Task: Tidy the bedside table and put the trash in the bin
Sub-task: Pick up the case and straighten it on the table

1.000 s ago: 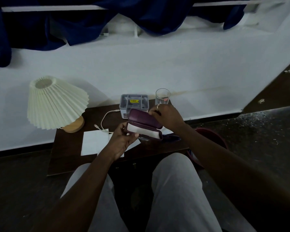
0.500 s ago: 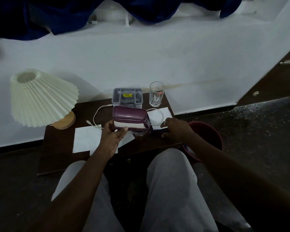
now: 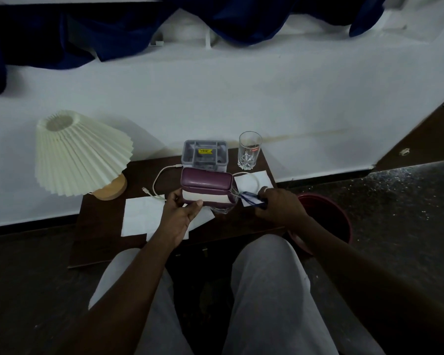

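Observation:
My left hand (image 3: 180, 213) holds an open purple glasses case (image 3: 207, 179) with a white lining above the dark bedside table (image 3: 100, 226). Just right of the case, my right hand (image 3: 280, 208) grips blue-framed eyeglasses (image 3: 249, 197) by one arm; a clear lens shows below the case's right end. White paper sheets (image 3: 141, 216) lie on the table under my left hand, and another white piece (image 3: 260, 178) lies behind my right hand. A dark red bin (image 3: 326, 219) stands on the floor right of the table.
At the table's back stand a grey compartment organiser (image 3: 204, 156) and an empty drinking glass (image 3: 249, 149). A white cable (image 3: 159, 175) loops across the middle. A pleated cream lamp (image 3: 80, 155) fills the left end. My knees are close to the front edge.
My right hand left the case lid, dropped to the table at the right and closed on the blue eyeglasses. The case is now held by my left hand alone, lid open.

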